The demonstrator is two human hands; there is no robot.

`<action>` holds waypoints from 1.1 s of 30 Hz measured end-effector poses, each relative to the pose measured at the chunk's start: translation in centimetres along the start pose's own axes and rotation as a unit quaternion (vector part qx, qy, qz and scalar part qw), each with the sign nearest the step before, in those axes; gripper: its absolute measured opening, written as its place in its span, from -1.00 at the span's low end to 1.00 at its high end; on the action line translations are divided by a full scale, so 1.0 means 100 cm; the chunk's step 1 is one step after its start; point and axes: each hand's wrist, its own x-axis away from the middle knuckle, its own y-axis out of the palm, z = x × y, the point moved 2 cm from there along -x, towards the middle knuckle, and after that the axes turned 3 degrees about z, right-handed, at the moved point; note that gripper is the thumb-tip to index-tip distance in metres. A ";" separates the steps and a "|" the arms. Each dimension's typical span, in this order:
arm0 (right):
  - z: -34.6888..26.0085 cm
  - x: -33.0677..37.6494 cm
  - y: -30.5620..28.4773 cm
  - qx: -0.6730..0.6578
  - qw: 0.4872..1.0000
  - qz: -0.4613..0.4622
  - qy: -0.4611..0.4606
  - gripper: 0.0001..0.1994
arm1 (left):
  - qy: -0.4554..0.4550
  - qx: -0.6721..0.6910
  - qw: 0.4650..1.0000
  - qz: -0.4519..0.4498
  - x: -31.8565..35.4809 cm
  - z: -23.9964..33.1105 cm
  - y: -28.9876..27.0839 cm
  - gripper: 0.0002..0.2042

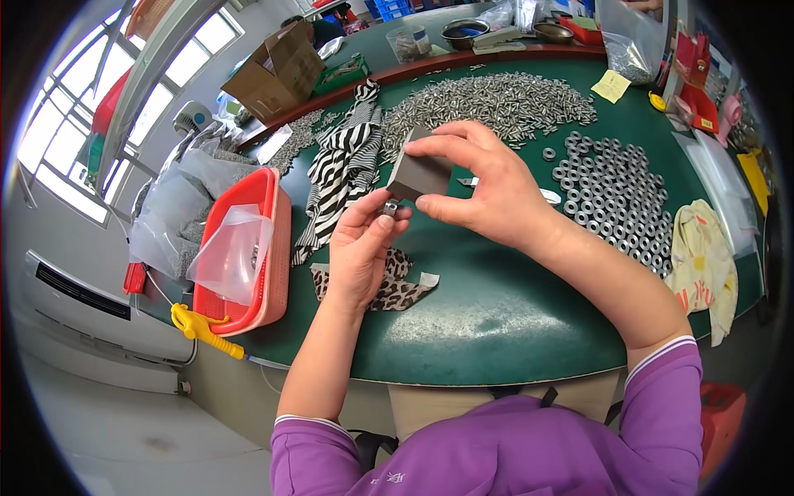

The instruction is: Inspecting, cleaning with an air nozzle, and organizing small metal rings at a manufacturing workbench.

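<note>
Above the green table (488, 289), my right hand (500, 186) grips a grey-brown rectangular block (423, 172) between thumb and fingers. My left hand (360, 248) is just below and to the left, pinching a small shiny metal part (389, 207) in its fingertips. That part sits close under the block's lower corner; whether the two touch I cannot tell. A leopard-print cloth (397, 285) lies under my left hand. Partly hidden behind my right hand, a few small bright pieces rest on the table.
Small metal pins (496, 99) form a wide heap at the back. Several metal rings (616, 194) cover the right side, beside a pale yellow cloth (703, 260). Leftward are a striped cloth (335, 178), a red basket (279, 256) holding a plastic bag (236, 256), and a yellow air gun (196, 324).
</note>
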 end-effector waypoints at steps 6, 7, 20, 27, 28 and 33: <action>-0.013 0.009 0.010 -0.046 0.998 -0.038 -0.018 -0.55 | 0.048 0.013 0.998 0.032 -0.002 0.000 0.005 -0.47; -0.022 0.012 0.013 -0.046 0.995 -0.061 -0.057 -0.54 | 0.036 0.004 0.998 0.050 -0.002 -0.002 0.003 -0.42; 0.007 -0.003 0.000 0.009 1.000 0.002 0.016 -0.55 | 0.021 0.029 0.999 0.007 -0.001 -0.003 0.000 -0.60; 0.005 0.000 0.001 -0.008 1.000 -0.002 0.012 -0.54 | -0.016 0.023 0.999 0.031 0.001 -0.003 0.002 -0.66; 0.004 0.001 0.005 -0.011 1.000 -0.013 0.004 -0.54 | -0.016 0.022 0.999 0.032 0.000 -0.004 -0.001 -0.66; -0.030 0.018 0.015 -0.041 0.993 -0.066 -0.090 -0.51 | -0.003 -0.009 0.998 0.062 -0.003 -0.007 -0.001 -0.76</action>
